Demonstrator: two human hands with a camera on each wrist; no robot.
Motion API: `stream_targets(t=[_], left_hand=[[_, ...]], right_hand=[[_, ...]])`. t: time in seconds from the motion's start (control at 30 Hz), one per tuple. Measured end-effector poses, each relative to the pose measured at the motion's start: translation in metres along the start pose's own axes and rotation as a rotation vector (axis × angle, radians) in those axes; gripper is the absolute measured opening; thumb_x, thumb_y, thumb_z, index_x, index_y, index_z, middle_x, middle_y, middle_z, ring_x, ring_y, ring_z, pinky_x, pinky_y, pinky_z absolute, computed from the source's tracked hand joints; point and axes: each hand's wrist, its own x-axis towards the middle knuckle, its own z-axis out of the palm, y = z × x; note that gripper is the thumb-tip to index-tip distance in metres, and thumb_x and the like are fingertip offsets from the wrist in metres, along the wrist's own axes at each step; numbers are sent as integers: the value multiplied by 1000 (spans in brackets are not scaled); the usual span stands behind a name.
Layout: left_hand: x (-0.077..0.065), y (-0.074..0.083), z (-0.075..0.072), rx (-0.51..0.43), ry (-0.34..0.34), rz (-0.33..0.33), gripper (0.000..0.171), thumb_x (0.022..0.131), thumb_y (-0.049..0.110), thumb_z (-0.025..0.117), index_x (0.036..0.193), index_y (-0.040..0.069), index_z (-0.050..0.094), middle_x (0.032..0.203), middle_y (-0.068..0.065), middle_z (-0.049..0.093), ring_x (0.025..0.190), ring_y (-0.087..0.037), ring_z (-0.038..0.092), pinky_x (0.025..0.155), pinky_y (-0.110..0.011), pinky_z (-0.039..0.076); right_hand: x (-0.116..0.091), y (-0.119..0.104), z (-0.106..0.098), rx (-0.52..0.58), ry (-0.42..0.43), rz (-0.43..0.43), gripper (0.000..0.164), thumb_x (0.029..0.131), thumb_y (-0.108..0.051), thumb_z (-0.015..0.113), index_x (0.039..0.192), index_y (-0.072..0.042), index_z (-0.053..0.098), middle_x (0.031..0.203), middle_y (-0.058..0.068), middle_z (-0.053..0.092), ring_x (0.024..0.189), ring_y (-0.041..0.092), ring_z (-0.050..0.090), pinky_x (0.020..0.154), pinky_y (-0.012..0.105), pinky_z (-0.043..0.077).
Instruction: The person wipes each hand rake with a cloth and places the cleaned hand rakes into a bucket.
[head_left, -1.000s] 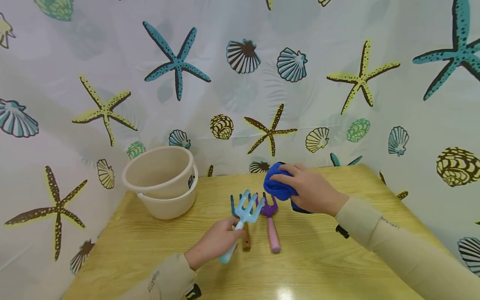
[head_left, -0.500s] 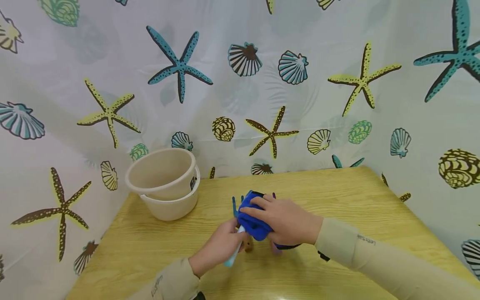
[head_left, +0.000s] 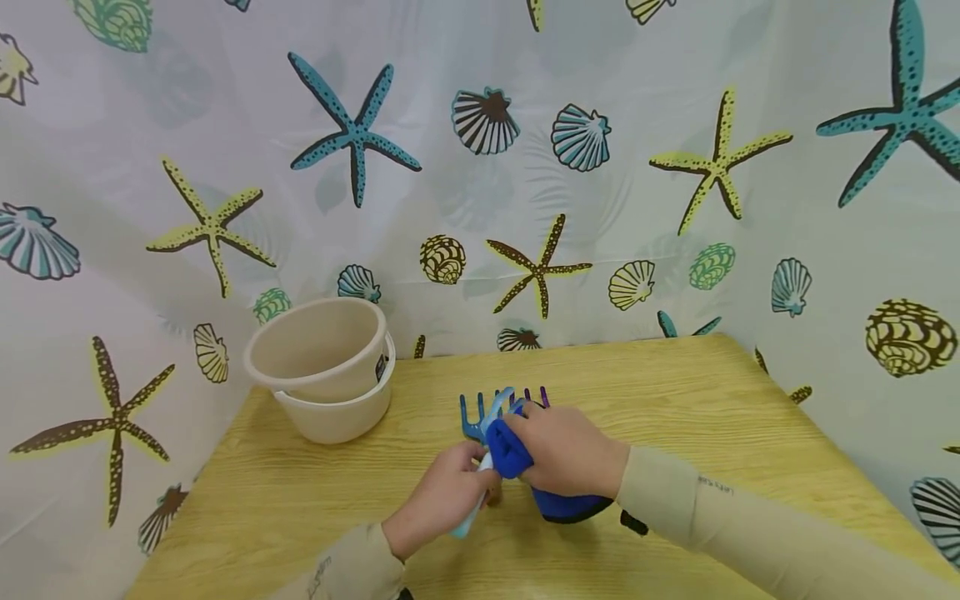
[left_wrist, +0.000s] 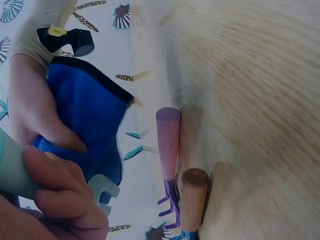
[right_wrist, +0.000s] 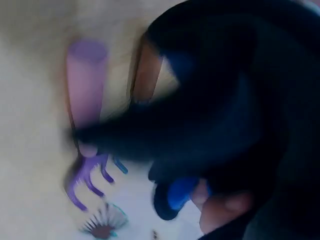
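Note:
My left hand point(head_left: 442, 492) grips the handle of a light blue hand fork point(head_left: 466, 523), held tilted over the table. In my right hand point(head_left: 573, 454) is a blue cloth point(head_left: 566, 506) with a black edge, folded around the fork's head, so most of the tines are hidden. Below lie two more hand forks. One has blue tines point(head_left: 470, 427) and a brown handle point(left_wrist: 194, 202); the other, a purple fork point(right_wrist: 85, 177), has a pink handle point(left_wrist: 168, 142). The right wrist view is blurred, and the dark cloth covers much of it.
A beige bucket point(head_left: 330, 421) with a white carrying handle stands at the back left of the wooden table point(head_left: 660, 392). Behind the table hangs a white curtain point(head_left: 480, 192) printed with starfish and shells.
My right hand has brought the cloth left and down from above the purple fork onto the light blue fork's head, then shifted along it. My left hand keeps its grip nearly in place.

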Motion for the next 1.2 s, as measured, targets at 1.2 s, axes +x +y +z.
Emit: stream_targets(t=[1.2], left_hand=[[7,0,-6,-173,58,29,22,89,9,52,106,-3,49,60,-4,54,51,-17,50,48,-27,40]], right_hand=[[9,1,-23,233,52,116,51,84,-35,64,130,-16,58,113,5,61,89,15,57,74,38,54]])
